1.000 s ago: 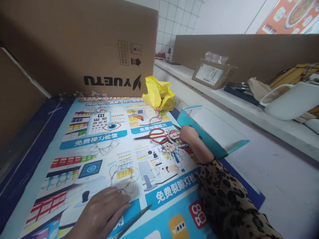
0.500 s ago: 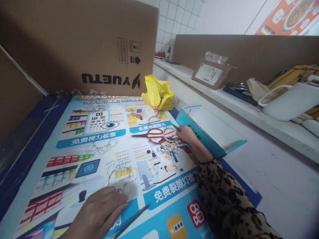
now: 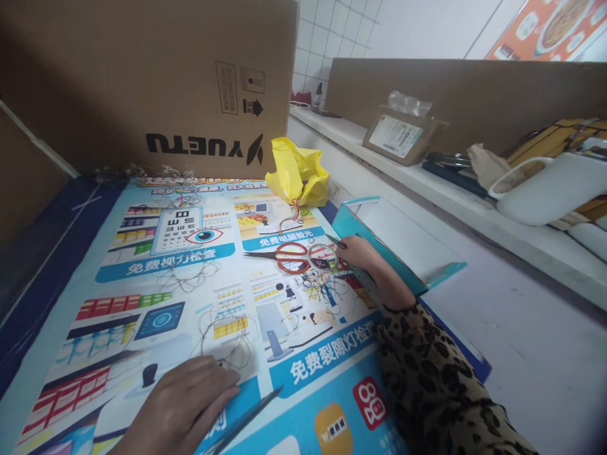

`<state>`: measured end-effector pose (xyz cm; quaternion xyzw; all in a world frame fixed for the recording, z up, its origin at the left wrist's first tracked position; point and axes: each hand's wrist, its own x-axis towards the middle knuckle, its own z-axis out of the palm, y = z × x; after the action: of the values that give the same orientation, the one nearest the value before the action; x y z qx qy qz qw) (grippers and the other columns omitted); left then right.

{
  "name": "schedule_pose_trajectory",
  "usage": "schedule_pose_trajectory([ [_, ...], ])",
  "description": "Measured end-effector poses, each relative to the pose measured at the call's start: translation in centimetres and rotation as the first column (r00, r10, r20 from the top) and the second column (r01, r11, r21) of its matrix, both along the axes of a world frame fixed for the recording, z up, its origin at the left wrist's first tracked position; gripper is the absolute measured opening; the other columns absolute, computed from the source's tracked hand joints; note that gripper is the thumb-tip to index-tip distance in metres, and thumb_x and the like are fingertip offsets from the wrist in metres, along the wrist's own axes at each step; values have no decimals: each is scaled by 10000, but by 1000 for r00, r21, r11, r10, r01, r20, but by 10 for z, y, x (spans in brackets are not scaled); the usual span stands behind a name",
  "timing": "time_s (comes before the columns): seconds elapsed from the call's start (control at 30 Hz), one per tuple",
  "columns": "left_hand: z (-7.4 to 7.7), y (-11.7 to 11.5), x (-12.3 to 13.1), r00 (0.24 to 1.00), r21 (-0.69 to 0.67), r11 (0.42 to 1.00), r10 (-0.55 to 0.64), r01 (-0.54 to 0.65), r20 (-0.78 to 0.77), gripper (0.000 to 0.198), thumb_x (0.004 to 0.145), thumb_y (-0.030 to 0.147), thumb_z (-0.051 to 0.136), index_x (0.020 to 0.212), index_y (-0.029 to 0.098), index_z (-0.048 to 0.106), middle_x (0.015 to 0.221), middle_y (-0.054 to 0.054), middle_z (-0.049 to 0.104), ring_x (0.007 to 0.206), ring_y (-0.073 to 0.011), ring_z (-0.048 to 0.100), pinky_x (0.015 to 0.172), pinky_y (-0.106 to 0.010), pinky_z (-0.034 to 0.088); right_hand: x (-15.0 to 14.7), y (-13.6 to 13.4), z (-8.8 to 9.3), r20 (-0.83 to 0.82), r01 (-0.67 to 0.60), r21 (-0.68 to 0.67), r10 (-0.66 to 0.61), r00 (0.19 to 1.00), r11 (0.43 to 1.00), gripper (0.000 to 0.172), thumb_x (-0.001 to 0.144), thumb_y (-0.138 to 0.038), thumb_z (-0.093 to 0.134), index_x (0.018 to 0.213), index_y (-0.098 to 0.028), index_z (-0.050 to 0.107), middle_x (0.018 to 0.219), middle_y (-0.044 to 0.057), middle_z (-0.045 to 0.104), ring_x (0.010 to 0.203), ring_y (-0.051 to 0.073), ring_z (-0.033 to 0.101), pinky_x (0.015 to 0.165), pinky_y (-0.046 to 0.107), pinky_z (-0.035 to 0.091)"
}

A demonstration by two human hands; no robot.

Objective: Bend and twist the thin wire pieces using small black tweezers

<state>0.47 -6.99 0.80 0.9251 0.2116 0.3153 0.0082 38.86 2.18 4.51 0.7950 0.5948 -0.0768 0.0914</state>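
Note:
At the lower left, my left hand [image 3: 184,404] lies palm down on the printed poster, fingers close together and slightly bent. Thin wire loops [image 3: 227,341] lie at its fingertips, and a dark, narrow pointed tool [image 3: 251,414] rests beside its thumb. My right hand [image 3: 358,256] is closed around a slim dark pointed tool [image 3: 336,241] that resembles tweezers; most of it is hidden. Just left of that hand are scissors with orange handles [image 3: 291,258], blades pointing left, and a pale ring [image 3: 323,256]. Tangled thin wires [image 3: 325,284] lie below the ring.
A crumpled yellow bag [image 3: 298,174] with coloured wires stands farther back. Beside my right forearm is an open teal box [image 3: 403,246]. A large cardboard box [image 3: 190,76] blocks the back. The right ledge [image 3: 474,202] bears a small carton [image 3: 398,136] and a white mug [image 3: 540,193].
The whole view has shifted slightly, so the poster and boxes appear a little more to the left. Both hands keep nearly the same pose and place.

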Motion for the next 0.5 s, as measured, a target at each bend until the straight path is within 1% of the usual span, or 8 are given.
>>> schedule_pose_trajectory([
  [0.07,2,0,1,1000,26,1000,-3,3,6,251,887,311,428,865,217,660,769,28,720,687,-123,675,673,-205,549,3,-4,8,20,9,26,-9,1000,1000,344,894,-342,371,974,-131,631,965,115,635,897,198,584,721,265,424],
  [0.13,6,0,2,1000,43,999,-4,3,19,269,896,322,411,858,223,659,757,40,721,672,-114,675,658,-192,546,5,-7,14,46,20,48,-22,999,999,382,904,-333,319,991,-133,634,972,125,642,905,216,588,700,258,409],
  [0.2,9,0,4,999,48,999,-4,2,37,284,903,331,398,847,229,656,742,49,720,654,-108,674,637,-181,543,5,-9,16,73,31,59,-35,997,998,390,912,-327,299,1024,-131,618,994,132,636,930,226,585,722,267,406],
  [0.27,12,0,5,999,45,999,-8,6,43,295,907,336,387,838,233,654,734,56,719,642,-105,672,619,-177,540,3,-9,13,97,38,55,-43,994,998,365,919,-303,309,1043,-119,599,1021,145,621,970,224,571,774,277,401],
  [0.37,12,1,6,999,34,999,-4,3,36,300,908,339,383,825,233,652,740,59,719,645,-105,673,618,-184,543,0,-7,4,124,43,14,-44,991,999,308,892,-321,431,1103,-131,549,1099,118,571,979,196,554,818,339,437],
  [0.43,11,1,6,999,42,999,3,-4,37,297,907,340,388,823,232,651,745,59,719,652,-108,675,627,-191,545,-2,-5,-1,135,35,-29,-31,990,999,349,852,-350,506,1139,-152,517,1140,89,541,967,182,551,811,385,469],
  [0.5,11,1,5,999,53,999,-1,-1,33,292,905,341,393,830,229,652,752,58,720,659,-110,676,633,-195,546,-3,-4,-4,142,16,-72,-6,990,997,365,843,-356,520,1150,-158,509,1149,81,534,966,182,550,806,398,476],
])
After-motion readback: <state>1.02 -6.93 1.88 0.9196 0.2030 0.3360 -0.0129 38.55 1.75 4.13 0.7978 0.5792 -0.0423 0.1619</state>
